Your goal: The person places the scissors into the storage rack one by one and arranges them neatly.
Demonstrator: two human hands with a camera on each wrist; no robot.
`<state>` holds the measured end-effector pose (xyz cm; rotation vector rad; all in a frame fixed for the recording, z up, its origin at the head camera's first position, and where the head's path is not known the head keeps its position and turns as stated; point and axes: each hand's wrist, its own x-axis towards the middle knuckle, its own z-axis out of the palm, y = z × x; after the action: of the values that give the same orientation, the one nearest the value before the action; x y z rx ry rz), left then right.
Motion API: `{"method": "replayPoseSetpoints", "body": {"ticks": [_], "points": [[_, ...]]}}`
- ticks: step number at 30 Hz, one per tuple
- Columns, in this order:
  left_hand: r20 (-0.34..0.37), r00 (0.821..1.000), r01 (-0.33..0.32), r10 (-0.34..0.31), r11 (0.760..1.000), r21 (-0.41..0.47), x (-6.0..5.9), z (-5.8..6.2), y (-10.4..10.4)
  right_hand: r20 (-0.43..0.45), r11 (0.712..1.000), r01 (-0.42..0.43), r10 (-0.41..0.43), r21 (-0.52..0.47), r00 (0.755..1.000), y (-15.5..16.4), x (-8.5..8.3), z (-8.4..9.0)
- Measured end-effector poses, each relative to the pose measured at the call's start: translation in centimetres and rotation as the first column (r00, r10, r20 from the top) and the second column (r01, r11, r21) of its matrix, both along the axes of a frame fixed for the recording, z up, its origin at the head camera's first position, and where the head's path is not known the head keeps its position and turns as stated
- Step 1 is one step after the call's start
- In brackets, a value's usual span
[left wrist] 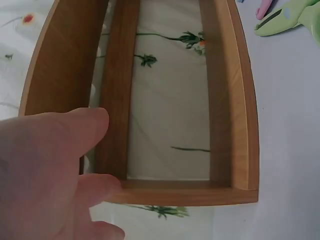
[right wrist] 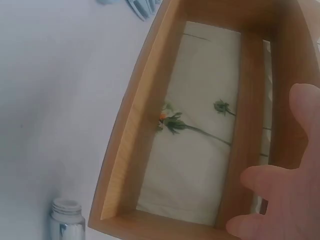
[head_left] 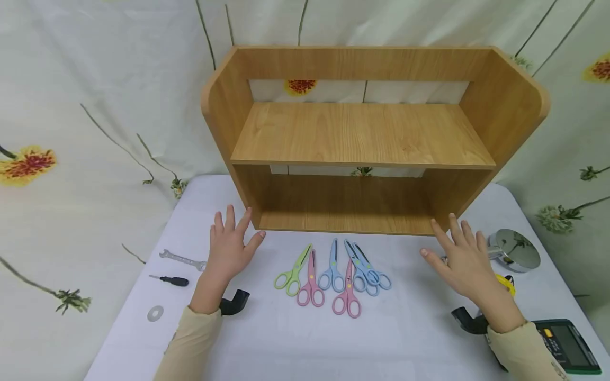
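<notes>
Left edge of tabletop (head_left: 410,338): wrench (head_left: 183,259), screwdriver (head_left: 169,280), washer (head_left: 154,313). Left hand (head_left: 230,246) spread flat, holding nothing, near wooden shelf (head_left: 362,132)'s left foot. Six scissors (head_left: 333,275) fanned before the shelf, bare cloth around. Right hand (head_left: 464,257) likewise splayed by right foot. Only wrist views show curtain through the shelf's open back.

Pale fabric backdrop (head_left: 119,79) printed with yellow-red flowers and thin dark stems, filling the upper frame and both sides. White-covered table (head_left: 410,338) across the lower half. Soft, even light throughout.
</notes>
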<state>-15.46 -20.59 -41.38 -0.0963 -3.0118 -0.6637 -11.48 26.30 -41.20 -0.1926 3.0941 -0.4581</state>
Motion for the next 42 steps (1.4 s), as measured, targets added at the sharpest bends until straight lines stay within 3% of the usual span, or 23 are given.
{"method": "replayPoseSetpoints", "body": {"ticks": [7,11,16,19,23,27,33,42], "points": [[0.037,0.998,-0.049,0.045,0.991,0.126,-1.2,-1.8,-0.8,0.007,0.999,-0.03,0.03,-0.04,1.0,-0.8,0.6,-1.0],[0.075,0.996,-0.072,0.055,0.966,0.25,-2.4,-3.4,-0.9,0.002,0.994,-0.069,0.069,-0.081,0.998,-1.7,1.2,-1.9],[0.062,0.992,-0.128,0.113,0.901,0.415,-4.4,-5.5,-0.7,-0.068,0.978,-0.158,0.15,-0.135,0.986,-3.3,1.8,-3.7],[0.026,0.986,-0.152,0.162,0.844,0.514,-5.3,-6.8,-0.5,-0.096,0.957,-0.213,0.198,-0.198,0.976,-4.3,2.2,-5.1],[-0.06,0.983,-0.101,0.175,0.78,0.617,-6.0,-8.5,-0.5,-0.132,0.925,-0.271,0.244,-0.266,0.961,-5.7,2.6,-6.9],[-0.137,0.975,-0.043,0.178,0.747,0.664,-6.3,-9.6,-0.6,-0.168,0.915,-0.286,0.246,-0.286,0.954,-6.9,2.7,-8.0],[-0.195,0.958,-0.029,0.211,0.745,0.667,-6.9,-10.0,-0.6,-0.169,0.918,-0.273,0.232,-0.287,0.958,-7.8,2.2,-8.3],[-0.194,0.958,-0.033,0.209,0.758,0.652,-7.3,-10.1,-0.5,-0.17,0.927,-0.291,0.256,-0.235,0.952,-7.6,1.5,-8.5]]}}
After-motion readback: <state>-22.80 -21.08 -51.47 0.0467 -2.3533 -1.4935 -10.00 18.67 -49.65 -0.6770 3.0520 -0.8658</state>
